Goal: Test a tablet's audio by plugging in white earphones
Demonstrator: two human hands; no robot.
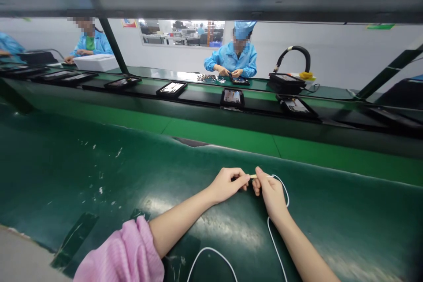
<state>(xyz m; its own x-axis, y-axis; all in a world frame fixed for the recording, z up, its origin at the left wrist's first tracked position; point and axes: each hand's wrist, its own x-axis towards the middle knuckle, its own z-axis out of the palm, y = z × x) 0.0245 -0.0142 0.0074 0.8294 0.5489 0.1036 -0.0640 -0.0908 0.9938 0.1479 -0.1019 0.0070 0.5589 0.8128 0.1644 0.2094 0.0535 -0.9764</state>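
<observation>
Wide worn green surface (pixel 346 220) under everything. Left hand (pixel 231 183) and right hand (pixel 271 191) just above it, fingertips pinched together: left on one end of a small slim pale-yellow piece, right around a thin round white cable (pixel 208 248). Cable looks light, bendy; hold near its end. Pale-yellow piece (pixel 253 176), between hands, probably stiff, slips easily; pinch the ends.

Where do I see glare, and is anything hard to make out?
Head view: glare whitens the green workbench on both sides of the left forearm; head view: the pale piece between left hand and right hand is too small to identify; head view: things behind the window look soft.
</observation>
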